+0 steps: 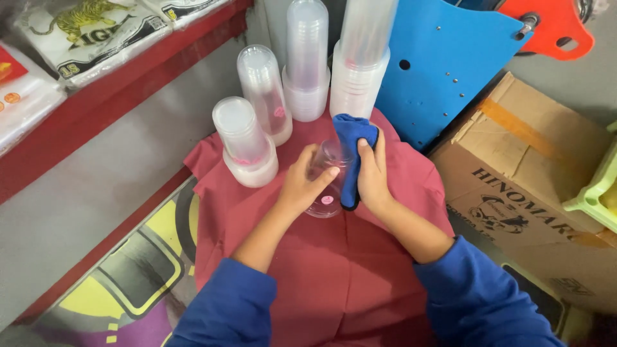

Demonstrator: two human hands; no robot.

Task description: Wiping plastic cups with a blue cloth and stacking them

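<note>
A bench (pixel 90 193) with a grey top and red edging carries the work; over its near part lies a dark red cloth (pixel 334 270), draped and creased. To the right stands a brown cardboard box (pixel 514 173) with a taped lid, and behind it leans a blue panel (pixel 443 71) drilled with small holes, topped by an orange part (pixel 553 29). A green crate edge (pixel 594 193) shows at the far right. On the red shelf (pixel 116 90) at upper left rest white sacks (pixel 83 32) in clear wrapping.

At the back of the cloth stand four stacks of clear plastic cups (pixel 307 64), all upside down, two tall and two shorter; the shorter pair, at left, show pink dots through their walls.

Both forearms wear blue sleeves (pixel 475 302). The left hand (pixel 302 186) wraps its fingers and thumb around a single clear cup (pixel 326 177), held tilted just above the cloth at its centre, with a small pink sticker near the lower rim. The right hand (pixel 373 173) pinches a blue rag (pixel 352 151), fingers closed over it, pressing it against the right side of the same cup; the rag's upper fold covers the cup's far end.
</note>
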